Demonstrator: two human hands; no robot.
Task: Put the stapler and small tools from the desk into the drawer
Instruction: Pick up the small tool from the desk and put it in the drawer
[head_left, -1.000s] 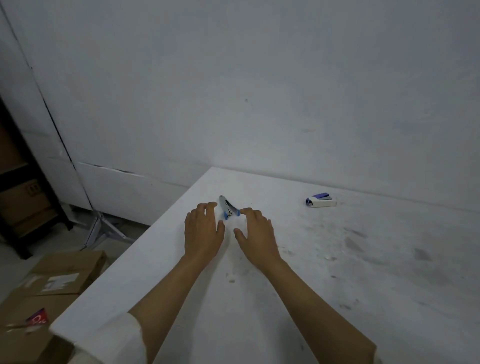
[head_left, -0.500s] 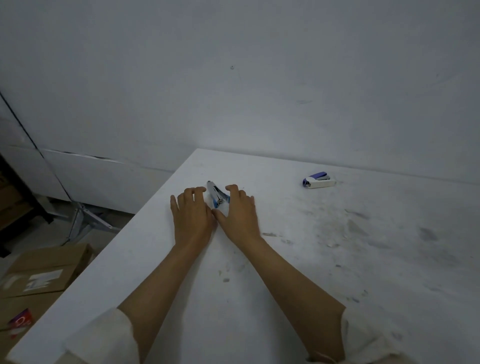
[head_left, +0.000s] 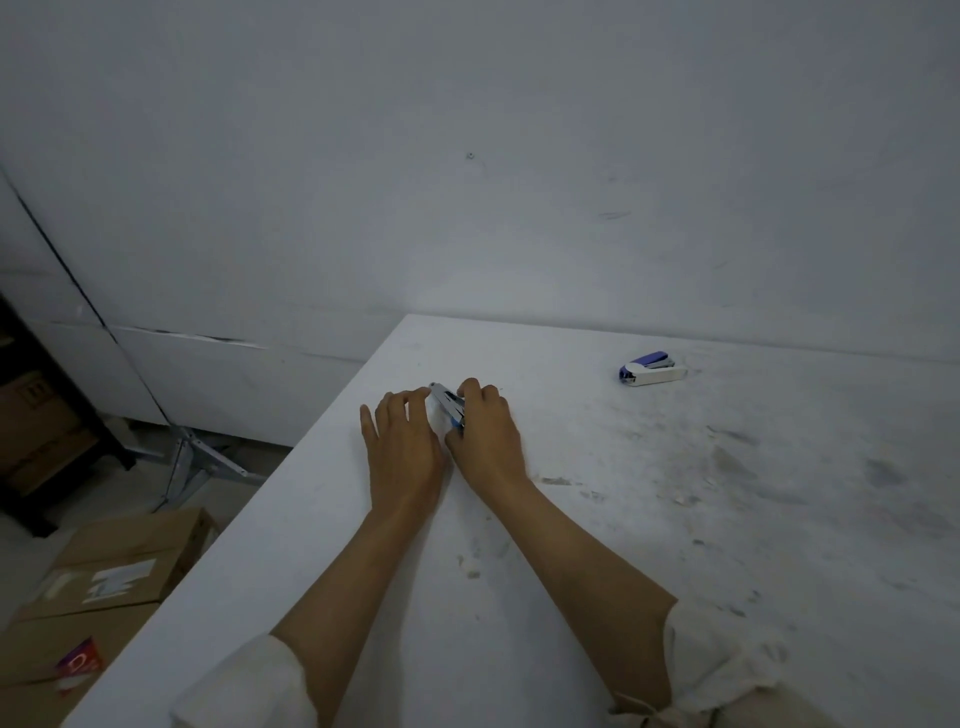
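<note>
While the blue-and-silver stapler (head_left: 448, 410) lies near the left edge of the white desk (head_left: 597, 519), the left hand (head_left: 402, 447) and right hand (head_left: 485, 436) close on it from either side, fingers curled against it. I judge a firm pinch on its long sides best before lifting. A second, purple-and-white stapler (head_left: 653, 368) waits well apart; no drawer shows.

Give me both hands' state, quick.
Left hand: fingers curled against the stapler, gripping it.
Right hand: closed on the stapler's other side.
</note>
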